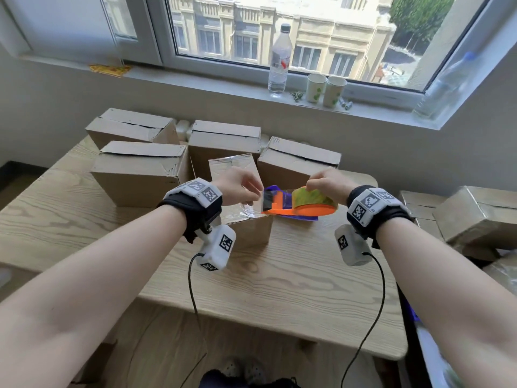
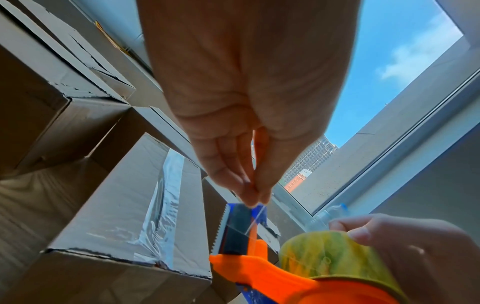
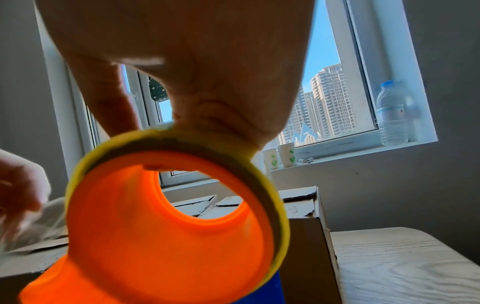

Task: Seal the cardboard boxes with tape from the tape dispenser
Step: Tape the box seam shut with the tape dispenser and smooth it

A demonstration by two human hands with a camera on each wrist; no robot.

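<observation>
A small cardboard box [image 1: 253,229] stands in front of me, with clear tape [image 2: 166,197] running along its top seam. Beside its right edge I hold the orange tape dispenser [image 1: 300,210]. My right hand [image 1: 313,186] grips the yellow-green tape roll [image 1: 313,198] from above, fingers curled over the roll [image 3: 270,197]. My left hand [image 1: 256,196] pinches the loose clear tape end [image 2: 255,214] just above the serrated blade [image 2: 221,230]. The strip between my fingers and the roll is short.
Several more cardboard boxes [image 1: 140,169] stand behind the small one on the wooden table [image 1: 279,281]. Further boxes [image 1: 475,211] are stacked at the right. A water bottle [image 1: 278,60] and two paper cups [image 1: 326,89] stand on the windowsill.
</observation>
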